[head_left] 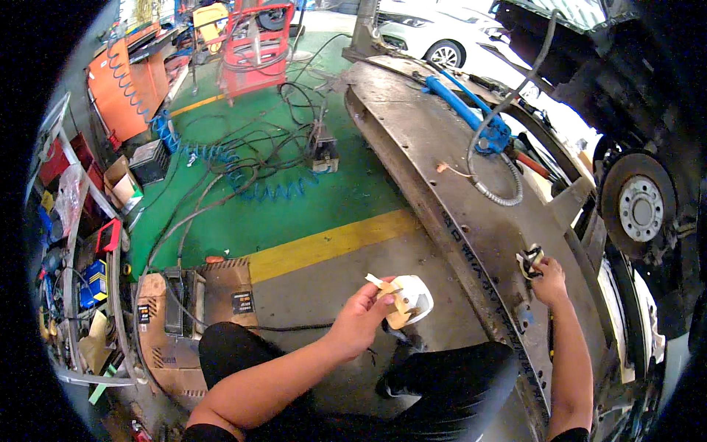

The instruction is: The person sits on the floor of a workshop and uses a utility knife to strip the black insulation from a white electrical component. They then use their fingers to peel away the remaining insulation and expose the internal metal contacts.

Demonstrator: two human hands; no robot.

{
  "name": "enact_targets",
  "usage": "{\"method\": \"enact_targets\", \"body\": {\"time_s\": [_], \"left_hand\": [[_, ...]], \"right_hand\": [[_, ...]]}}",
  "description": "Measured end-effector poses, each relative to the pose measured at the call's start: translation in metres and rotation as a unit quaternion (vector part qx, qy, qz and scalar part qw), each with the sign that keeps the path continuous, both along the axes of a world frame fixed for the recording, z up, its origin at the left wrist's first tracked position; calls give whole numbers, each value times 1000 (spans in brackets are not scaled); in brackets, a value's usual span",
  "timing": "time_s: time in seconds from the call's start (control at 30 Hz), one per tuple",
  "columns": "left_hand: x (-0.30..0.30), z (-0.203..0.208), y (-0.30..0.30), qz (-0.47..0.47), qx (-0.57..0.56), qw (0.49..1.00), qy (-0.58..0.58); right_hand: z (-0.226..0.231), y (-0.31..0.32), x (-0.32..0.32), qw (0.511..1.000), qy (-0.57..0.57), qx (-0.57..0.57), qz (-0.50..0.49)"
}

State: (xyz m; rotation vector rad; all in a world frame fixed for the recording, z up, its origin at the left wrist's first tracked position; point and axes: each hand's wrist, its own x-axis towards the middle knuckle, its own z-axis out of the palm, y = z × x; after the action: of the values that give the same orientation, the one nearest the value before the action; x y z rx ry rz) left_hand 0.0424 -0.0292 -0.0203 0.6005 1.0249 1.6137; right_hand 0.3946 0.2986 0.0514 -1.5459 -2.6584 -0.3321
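My left hand is closed on a white rounded plastic piece, hollow on the side turned toward me. A tan, irregular piece lies against it under my fingers; whether the two are joined I cannot tell. Over on the right, my right hand pinches a small black and cream piece just above or on the brown metal platform. Its exact kind is too small to make out. My left hand is over the floor, between my knees and the platform's edge.
A blue hydraulic cylinder and a grey flexible hose lie on the platform. A bare brake disc hangs at right. Tangled cables cover the green floor, with flattened cardboard nearer. A cluttered shelf stands left.
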Motion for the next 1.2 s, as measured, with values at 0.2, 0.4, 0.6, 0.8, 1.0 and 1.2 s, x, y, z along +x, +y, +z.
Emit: {"method": "enact_targets", "body": {"time_s": [0.2, 0.4, 0.6, 0.8, 1.0, 1.2], "left_hand": [[0, 6, 3, -1, 31, 999, -34], [0, 1, 6, -36, 84, 992, -85], [-5, 3, -2, -75, 120, 986, -91], [-1, 19, -2, -27, 58, 997, 40], [-2, 29, -3, -2, -14, 950, 313], [4, 27, -11, 14, -18, 880, 475]], "right_hand": [[6, 2, 15, 988, -73, -131, -40], [18, -10, 20, 981, -30, -191, -20], [35, -28, -16, 957, 158, -207, -129], [39, -36, -17, 973, 65, 213, 56], [96, -161, -134, 920, 206, -9, 333], [60, -203, -199, 861, 161, -79, 476]]}}
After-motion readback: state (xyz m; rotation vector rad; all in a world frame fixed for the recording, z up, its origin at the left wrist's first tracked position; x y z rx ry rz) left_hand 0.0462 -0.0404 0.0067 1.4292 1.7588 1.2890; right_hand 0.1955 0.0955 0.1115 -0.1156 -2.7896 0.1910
